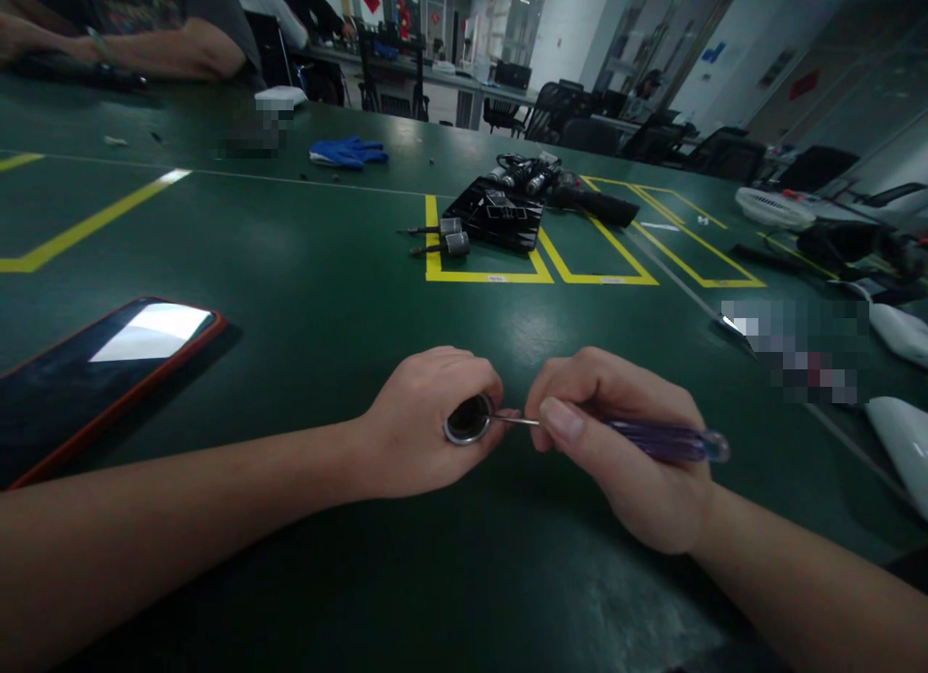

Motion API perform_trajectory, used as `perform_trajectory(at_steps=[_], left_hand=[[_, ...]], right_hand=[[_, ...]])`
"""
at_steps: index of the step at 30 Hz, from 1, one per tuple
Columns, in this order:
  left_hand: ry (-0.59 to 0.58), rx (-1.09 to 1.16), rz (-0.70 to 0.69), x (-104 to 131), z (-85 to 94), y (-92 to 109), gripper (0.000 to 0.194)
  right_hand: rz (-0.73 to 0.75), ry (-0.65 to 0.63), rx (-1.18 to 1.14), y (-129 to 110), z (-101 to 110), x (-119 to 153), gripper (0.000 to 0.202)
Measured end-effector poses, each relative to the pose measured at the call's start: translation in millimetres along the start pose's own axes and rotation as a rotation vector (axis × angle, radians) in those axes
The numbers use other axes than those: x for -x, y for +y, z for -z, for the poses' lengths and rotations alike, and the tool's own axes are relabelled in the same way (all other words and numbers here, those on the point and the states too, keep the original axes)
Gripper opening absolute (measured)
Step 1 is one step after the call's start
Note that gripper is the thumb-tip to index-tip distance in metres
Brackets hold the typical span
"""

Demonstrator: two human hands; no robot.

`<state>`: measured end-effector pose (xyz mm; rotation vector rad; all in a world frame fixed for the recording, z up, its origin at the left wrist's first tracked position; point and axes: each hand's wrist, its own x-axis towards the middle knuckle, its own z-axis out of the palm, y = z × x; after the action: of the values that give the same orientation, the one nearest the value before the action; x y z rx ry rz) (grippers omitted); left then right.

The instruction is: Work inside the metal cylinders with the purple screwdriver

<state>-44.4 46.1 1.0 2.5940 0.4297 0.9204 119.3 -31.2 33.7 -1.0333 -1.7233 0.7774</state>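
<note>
Near the middle of the view my left hand point(427, 424) is wrapped round a small metal cylinder point(468, 420), whose open, dark end faces me. To its right, my right hand point(623, 446) grips a screwdriver with a translucent purple handle point(663, 441). The thin shaft point(516, 420) points left, and its tip meets the cylinder's rim; whether it reaches inside I cannot tell. Both hands are just above the green table point(311, 576).
A phone point(108, 364) lies at the left. Farther back are a blue glove point(348, 153), two small motor-like cylinders point(455, 244), a black bag point(497, 214) and yellow tape outlines point(489, 277). Cables and white objects point(774, 207) lie at the right. A person's arm point(152, 54) rests across the table.
</note>
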Motion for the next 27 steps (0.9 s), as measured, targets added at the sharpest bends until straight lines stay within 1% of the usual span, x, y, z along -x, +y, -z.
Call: perform_trajectory(at_steps=[7,11,14,18,20,22,27], left_hand=[[-0.001,-0.020,0.016,-1,1.4,3,0.012],[-0.008,-0.012,0.012,-1,2.1,4,0.013],[-0.006,-0.016,0.006,-1,2.5,4,0.012],[-0.005,0.012,0.008,-1,2.7,4,0.010],[-0.007,0.027,0.013,0,2.6,4,0.010],[-0.007,0.031,0.022,0,2.4,4,0.009],[-0.020,0.020,0.087,0,3.1,4,0.009]], right_hand=[[-0.165,0.064,-0.274,11,-3,-2,0.019],[-0.190,0.074,-0.298,13,-4,-3,0.020],[-0.149,0.047,-0.218,8,-3,-3,0.020],[0.049,-0.049,0.090,-4,-2,-2,0.015],[0.124,-0.075,0.177,-8,-1,-2,0.011],[0.130,-0.103,0.197,-10,1,-3,0.008],[0.034,-0.222,0.217,-13,11,-8,0.014]])
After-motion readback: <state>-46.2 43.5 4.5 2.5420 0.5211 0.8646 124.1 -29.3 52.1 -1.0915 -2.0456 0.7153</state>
